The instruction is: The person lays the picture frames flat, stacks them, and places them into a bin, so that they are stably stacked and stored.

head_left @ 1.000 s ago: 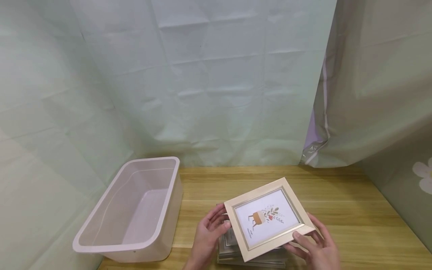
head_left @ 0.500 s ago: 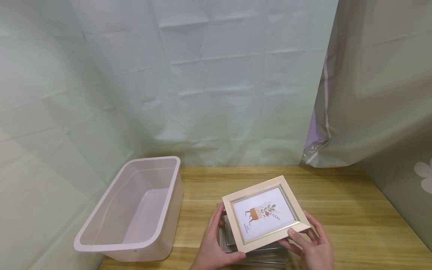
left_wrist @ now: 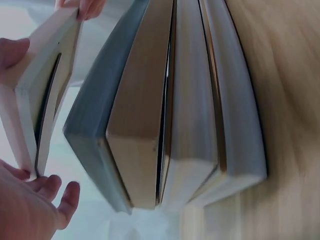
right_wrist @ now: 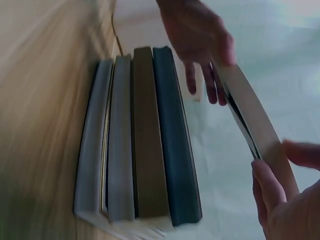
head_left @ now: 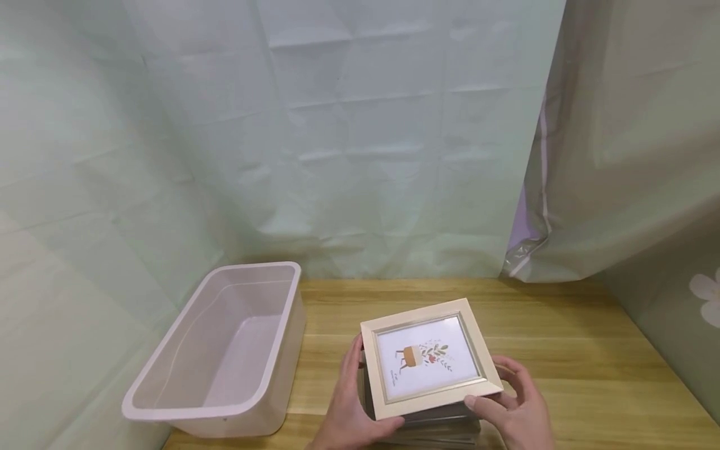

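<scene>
Both hands hold a cream picture frame (head_left: 430, 357) with a silver inner edge and a print of a plant in an orange pot on legs. My left hand (head_left: 350, 409) grips its left side, thumb at the near corner. At the near right corner, my right hand (head_left: 516, 406) pinches the frame between thumb and fingers. Beneath it lies a stack of several more frames (left_wrist: 190, 125), mostly hidden in the head view. Both wrist views show a gap between the held frame and the stack, whose top frame (right_wrist: 175, 145) is dark blue-grey.
To the left on the wood-grain table (head_left: 562, 350) stands a deep, pale plastic bin (head_left: 287, 350), with nothing visible inside. Pale green sheeting (head_left: 349, 156) hangs behind the table, and a greyish curtain (head_left: 635, 156) hangs on the right.
The picture frame has moved slightly left and turned a little, lying more squarely over the stack. My left hand has shifted its hold, with its thumb now at the frame's near corner.
</scene>
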{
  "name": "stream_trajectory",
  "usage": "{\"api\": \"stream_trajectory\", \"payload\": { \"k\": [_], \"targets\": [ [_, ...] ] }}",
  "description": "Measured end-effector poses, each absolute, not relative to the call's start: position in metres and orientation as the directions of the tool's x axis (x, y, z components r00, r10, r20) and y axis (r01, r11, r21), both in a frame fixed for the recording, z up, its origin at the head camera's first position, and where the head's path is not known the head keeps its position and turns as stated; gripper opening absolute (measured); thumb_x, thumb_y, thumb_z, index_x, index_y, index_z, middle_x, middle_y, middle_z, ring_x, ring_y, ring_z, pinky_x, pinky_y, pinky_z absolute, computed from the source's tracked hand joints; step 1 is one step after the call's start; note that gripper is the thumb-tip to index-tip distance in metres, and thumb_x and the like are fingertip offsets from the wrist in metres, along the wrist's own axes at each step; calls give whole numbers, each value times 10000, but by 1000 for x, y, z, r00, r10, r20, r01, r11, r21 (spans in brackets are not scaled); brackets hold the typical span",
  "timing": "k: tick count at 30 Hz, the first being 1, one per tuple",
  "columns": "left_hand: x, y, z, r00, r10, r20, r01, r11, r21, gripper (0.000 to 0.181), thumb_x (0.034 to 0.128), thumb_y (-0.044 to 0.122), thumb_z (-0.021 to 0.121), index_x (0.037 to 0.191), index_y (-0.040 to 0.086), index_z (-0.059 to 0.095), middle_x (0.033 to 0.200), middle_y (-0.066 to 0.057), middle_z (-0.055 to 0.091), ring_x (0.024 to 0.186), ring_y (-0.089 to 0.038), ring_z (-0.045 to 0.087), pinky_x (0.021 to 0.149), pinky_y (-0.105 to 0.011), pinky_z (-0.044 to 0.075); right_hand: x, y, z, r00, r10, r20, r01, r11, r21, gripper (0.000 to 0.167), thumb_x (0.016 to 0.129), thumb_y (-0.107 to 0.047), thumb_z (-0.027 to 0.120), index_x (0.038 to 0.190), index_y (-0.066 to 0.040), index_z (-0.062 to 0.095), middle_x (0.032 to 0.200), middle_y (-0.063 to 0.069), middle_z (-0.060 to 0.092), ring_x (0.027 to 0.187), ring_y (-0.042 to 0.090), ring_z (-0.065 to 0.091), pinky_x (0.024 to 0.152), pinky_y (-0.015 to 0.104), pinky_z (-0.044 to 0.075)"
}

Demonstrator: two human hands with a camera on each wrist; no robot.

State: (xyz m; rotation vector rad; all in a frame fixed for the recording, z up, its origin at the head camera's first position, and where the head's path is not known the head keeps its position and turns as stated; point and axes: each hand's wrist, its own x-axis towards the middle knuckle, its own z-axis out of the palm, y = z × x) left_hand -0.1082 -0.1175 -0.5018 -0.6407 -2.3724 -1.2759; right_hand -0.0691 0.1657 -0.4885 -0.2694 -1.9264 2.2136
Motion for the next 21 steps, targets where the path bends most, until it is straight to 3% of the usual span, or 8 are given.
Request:
{"api": "stream_trajectory", "payload": {
  "k": [5, 7, 12, 18, 21],
  "targets": [
    [-111, -121, -501, -809, 255, 530, 576, 525, 627, 1454, 598, 446, 1040, 1728, 54, 214, 1690, -162, 429, 1385, -112, 479, 1138, -320, 508, -69, 168, -483, -974, 226, -16, 26, 45, -999, 1018, 695, 147, 915, 1581, -106, 481, 1328, 22, 522, 911, 88, 762, 771, 284, 676],
    [-111, -122, -501, -819, 256, 514, 562, 543, 625, 1460, 602, 470, 1040, 1735, 76, 209, 1711, -141, 421, 1441, -144, 465, 1185, -340, 491, -69, 167, -483, -975, 223, 8, 15, 101, -995, 1041, 691, 129, 936, 1596, -87, 469, 1359, -11, 475, 933, 36, 746, 789, 268, 676],
    [-111, -121, -502, -832, 249, 496, 536, 592, 601, 1473, 602, 502, 1036, 1738, 75, 202, 1722, -141, 419, 1507, -223, 452, 1228, -404, 479, -70, 166, -484, -965, 238, 111, -54, 232, -971, 1020, 642, 122, 973, 1551, -31, 536, 1339, -65, 477, 949, -51, 684, 783, 233, 667],
    [-113, -121, -506, -826, 250, 505, 538, 616, 575, 1459, 601, 500, 1033, 1728, 57, 219, 1713, -150, 430, 1510, -262, 460, 1219, -446, 492, -71, 164, -490, -930, 253, 268, -136, 441, -887, 981, 578, -1, 1049, 1464, -1, 629, 1387, 144, 596, 1036, -200, 529, 811, 138, 607],
    [-115, -122, -509, -821, 251, 513, 544, 618, 568, 1450, 601, 492, 1030, 1722, 41, 227, 1702, -162, 439, 1501, -282, 466, 1216, -453, 493, -72, 161, -495, -892, 250, 376, -205, 517, -831, 975, 529, -27, 1068, 1415, 15, 662, 1360, 150, 634, 1059, -223, 494, 861, 53, 536]
  ]
}}
